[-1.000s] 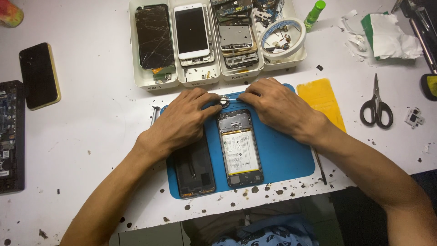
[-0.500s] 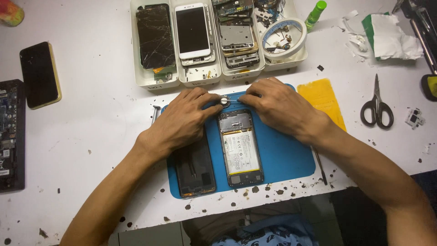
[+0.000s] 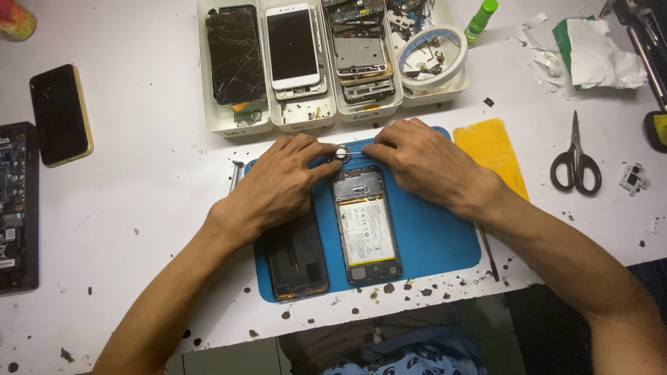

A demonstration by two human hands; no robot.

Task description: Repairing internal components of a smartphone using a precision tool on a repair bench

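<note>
Blue rubber mat [image 3: 438, 236] is lying on the white table [image 3: 139, 208], and an opened phone [image 3: 365, 226] with its battery showing is resting on it, lengthwise toward the person. Just past the phone's top edge a small round silver part [image 3: 342, 153] is sitting, and both hands are meeting there. The left hand [image 3: 285, 184] is lying knuckles up, its fingers bent and its fingertips [image 3: 326, 157] pressing against the round part. The right hand [image 3: 424, 163] is doing the same from the other side, its fingers nearly closed around a thin tool whose tip is touching the part; how tight the pinch is I cannot tell. A dark back cover [image 3: 295, 260] is lying partly under the left wrist. White trays [image 3: 278, 121] of cracked and stripped phones are crowding the mat's far edge. A yellow card [image 3: 490, 149] is lying beside the right hand, with scissors [image 3: 575, 163] further right and a black phone [image 3: 61, 114] far left.
</note>
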